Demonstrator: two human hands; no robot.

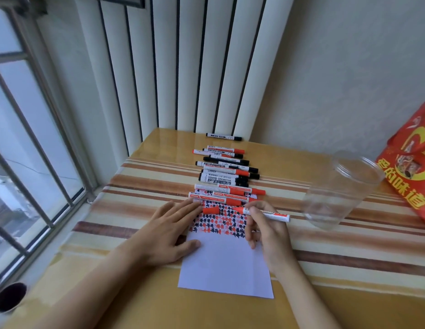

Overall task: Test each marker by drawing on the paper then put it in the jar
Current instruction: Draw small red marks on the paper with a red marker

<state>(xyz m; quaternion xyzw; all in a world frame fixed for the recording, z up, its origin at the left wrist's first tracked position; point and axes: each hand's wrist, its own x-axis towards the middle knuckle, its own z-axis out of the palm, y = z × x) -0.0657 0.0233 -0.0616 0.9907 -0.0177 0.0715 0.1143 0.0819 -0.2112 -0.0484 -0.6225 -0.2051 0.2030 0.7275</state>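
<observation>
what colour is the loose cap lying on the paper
Red; the cap lies on the paper by the left hand's fingertips, head view.

Striped tablecloth (145,205) covers the yellow table (159,309). Red snack bag (410,167) w/ yellow print stands at tablecloth's far right edge. Barred window (28,138) runs left of the tablecloth; white radiator (183,62) rises behind it. Dark round cup (9,296) sits near-left, off the cloth.

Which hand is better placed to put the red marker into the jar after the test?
The right hand. It already holds the uncapped red marker, and the clear jar stands on its side of the paper. The left hand lies flat on the paper, near the red cap.
</observation>
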